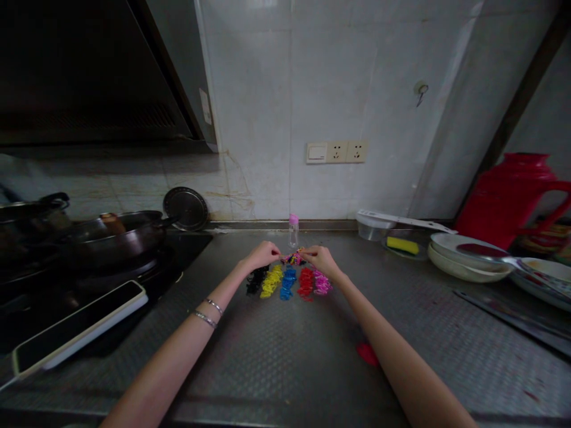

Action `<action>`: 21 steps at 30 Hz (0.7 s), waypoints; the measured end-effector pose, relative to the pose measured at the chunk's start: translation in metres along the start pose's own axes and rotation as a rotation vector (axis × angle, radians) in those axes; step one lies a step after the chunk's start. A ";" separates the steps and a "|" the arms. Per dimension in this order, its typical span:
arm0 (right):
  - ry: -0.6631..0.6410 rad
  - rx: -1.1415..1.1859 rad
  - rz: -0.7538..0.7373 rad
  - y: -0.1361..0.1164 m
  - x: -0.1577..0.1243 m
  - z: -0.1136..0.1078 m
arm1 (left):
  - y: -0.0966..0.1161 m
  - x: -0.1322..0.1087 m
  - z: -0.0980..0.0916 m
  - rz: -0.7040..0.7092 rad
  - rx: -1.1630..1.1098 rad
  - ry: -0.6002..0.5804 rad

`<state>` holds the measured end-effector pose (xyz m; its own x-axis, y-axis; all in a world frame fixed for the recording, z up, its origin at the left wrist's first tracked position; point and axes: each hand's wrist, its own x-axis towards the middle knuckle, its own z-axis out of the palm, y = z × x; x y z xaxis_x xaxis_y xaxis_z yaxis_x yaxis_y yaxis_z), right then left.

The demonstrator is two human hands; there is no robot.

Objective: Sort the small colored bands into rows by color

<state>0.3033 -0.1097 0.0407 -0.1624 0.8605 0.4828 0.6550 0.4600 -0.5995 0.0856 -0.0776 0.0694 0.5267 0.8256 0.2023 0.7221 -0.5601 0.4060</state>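
A mixed heap of small coloured bands, which look like rubber bands, lies on the metal counter between my hands. My left hand pinches at the heap's left edge, and my right hand pinches at its right edge. What sits between the fingertips is too small to make out. In front of the heap, sorted piles form a row: black bands, yellow bands, blue bands, red bands and pink bands. Just behind the heap stands a small clear bottle with a pink cap.
Left, a phone lies by the stove with its pan. To the right are a plastic tub, yellow sponge, stacked bowls, a knife and a red thermos. A red object lies beside my right forearm.
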 end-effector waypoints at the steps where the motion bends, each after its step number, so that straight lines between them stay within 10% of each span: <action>1: 0.001 0.011 0.003 0.000 0.000 0.001 | -0.004 -0.002 0.001 0.017 0.017 0.008; 21: 0.034 -0.058 0.112 0.033 0.002 -0.013 | -0.027 -0.011 0.015 -0.007 0.010 -0.107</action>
<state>0.3341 -0.0961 0.0302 -0.0610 0.8975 0.4368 0.7090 0.3470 -0.6139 0.0675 -0.0724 0.0429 0.5662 0.8178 0.1028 0.7302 -0.5555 0.3978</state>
